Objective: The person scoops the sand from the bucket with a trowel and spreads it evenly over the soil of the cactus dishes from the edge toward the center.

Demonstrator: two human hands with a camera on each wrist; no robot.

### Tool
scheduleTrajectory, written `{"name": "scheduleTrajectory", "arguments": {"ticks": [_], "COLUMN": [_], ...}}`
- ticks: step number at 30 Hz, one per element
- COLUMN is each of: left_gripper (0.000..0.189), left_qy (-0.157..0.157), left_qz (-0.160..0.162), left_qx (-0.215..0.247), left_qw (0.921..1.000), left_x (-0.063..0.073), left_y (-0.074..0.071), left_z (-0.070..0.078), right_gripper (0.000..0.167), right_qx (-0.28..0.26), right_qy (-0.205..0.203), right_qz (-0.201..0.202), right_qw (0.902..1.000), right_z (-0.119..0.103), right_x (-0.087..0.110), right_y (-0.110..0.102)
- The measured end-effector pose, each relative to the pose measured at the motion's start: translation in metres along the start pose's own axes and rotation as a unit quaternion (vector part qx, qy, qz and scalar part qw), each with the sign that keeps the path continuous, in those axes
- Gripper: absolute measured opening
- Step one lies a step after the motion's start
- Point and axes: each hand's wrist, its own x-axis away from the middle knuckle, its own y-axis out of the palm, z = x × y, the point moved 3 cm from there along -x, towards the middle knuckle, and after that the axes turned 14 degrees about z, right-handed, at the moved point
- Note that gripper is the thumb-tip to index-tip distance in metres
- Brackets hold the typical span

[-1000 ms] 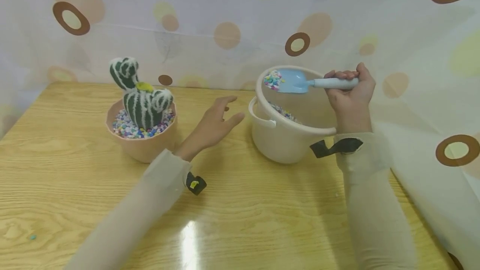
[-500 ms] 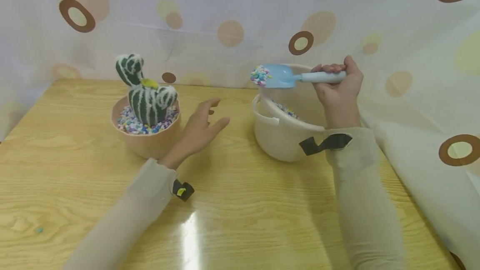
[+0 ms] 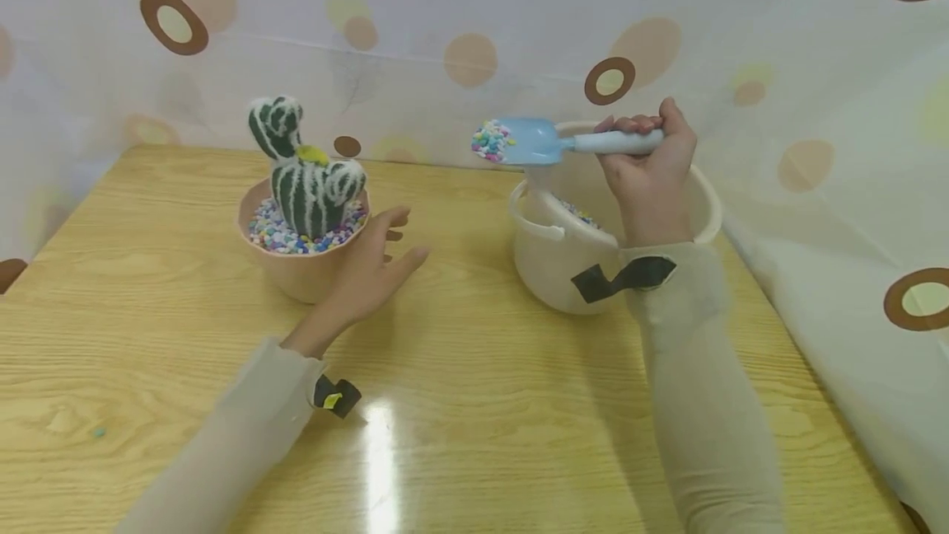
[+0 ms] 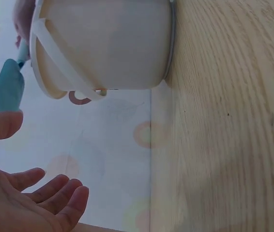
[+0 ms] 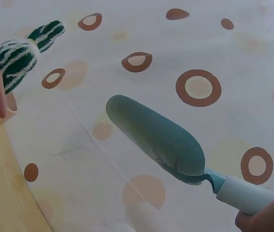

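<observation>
My right hand [image 3: 652, 171] grips the white handle of a small blue trowel [image 3: 530, 141], held level above the bucket's left rim. Colourful pebbles [image 3: 492, 141] lie heaped at the blade's tip. Beneath it stands a cream bucket [image 3: 552, 266] with more pebbles inside, partly hidden by the right hand and arm. My left hand [image 3: 363, 278], fingers relaxed and thumb apart, is beside the right side of a peach flowerpot [image 3: 296, 274]; whether it touches the pot I cannot tell. A green-and-white knitted cactus [image 3: 307, 188] stands in the pot among pebbles. From the right wrist, the trowel's underside [image 5: 161, 140] shows.
Both things stand on a wooden table [image 3: 460, 402]. A patterned curtain [image 3: 415, 39] hangs behind and down the right side. The bucket's white handle [image 3: 537, 229] hangs on its left side. One tiny teal pebble [image 3: 100, 433] lies at the table's front left.
The right hand has carried the loaded trowel left and slightly up, from inside the bucket's rim to past its left edge. The left hand has drawn left, closer to the flowerpot.
</observation>
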Motion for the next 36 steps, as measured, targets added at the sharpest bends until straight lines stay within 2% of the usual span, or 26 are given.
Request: {"name": "scheduleTrajectory", "arguments": {"ticks": [9, 13, 15, 17, 20, 23, 25, 27, 29, 30, 32, 36], "left_gripper": [0.06, 0.058, 0.055, 0.05, 0.039, 0.029, 0.025, 0.028, 0.036, 0.04, 0.052, 0.07], "left_qy": [-0.005, -0.005, -0.004, -0.003, 0.0, 0.018, 0.038, 0.047, 0.041, 0.031, 0.007, -0.026], "left_qz": [-0.012, -0.006, 0.011, 0.051, 0.148, 0.251, 0.306, 0.347, 0.367, 0.364, 0.346, 0.288], "left_qx": [0.009, 0.018, 0.026, 0.027, 0.023, 0.005, -0.012, -0.034, -0.048, -0.044, -0.031, 0.017], "left_qw": [0.9999, 0.9998, 0.9996, 0.9983, 0.9888, 0.9677, 0.9512, 0.9361, 0.9282, 0.9297, 0.9378, 0.9572], "left_x": [0.02, 0.028, 0.032, 0.036, 0.04, 0.042, 0.041, 0.039, 0.036, 0.034, 0.031, 0.028], "left_y": [-0.013, -0.019, -0.023, -0.029, -0.039, -0.046, -0.049, -0.053, -0.057, -0.059, -0.062, -0.067], "left_z": [-0.01, -0.007, -0.004, -0.002, 0.0, -0.002, -0.006, -0.011, -0.019, -0.023, -0.032, -0.042], "right_gripper": [0.048, 0.045, 0.046, 0.047, 0.047, 0.046, 0.045, 0.046, 0.046, 0.046, 0.047, 0.048], "right_qx": [0.021, 0.038, 0.042, 0.045, 0.05, 0.058, 0.059, 0.063, 0.066, 0.068, 0.074, 0.082], "right_qy": [0.001, -0.005, -0.01, -0.012, -0.012, -0.013, -0.012, -0.015, -0.015, -0.017, -0.017, -0.013], "right_qz": [-0.011, -0.005, -0.006, -0.009, -0.01, -0.004, -0.002, -0.005, -0.004, -0.005, -0.005, -0.007], "right_qw": [0.9997, 0.9992, 0.999, 0.9989, 0.9986, 0.9982, 0.9982, 0.9979, 0.9977, 0.9975, 0.9971, 0.9965], "right_z": [0.025, 0.034, 0.038, 0.041, 0.048, 0.053, 0.056, 0.06, 0.063, 0.064, 0.067, 0.074], "right_x": [-0.002, -0.003, -0.004, -0.004, -0.005, -0.007, -0.009, -0.01, -0.011, -0.011, -0.012, -0.014], "right_y": [0.007, 0.008, 0.009, 0.01, 0.01, 0.009, 0.007, 0.006, 0.004, 0.003, 0.001, -0.003]}}
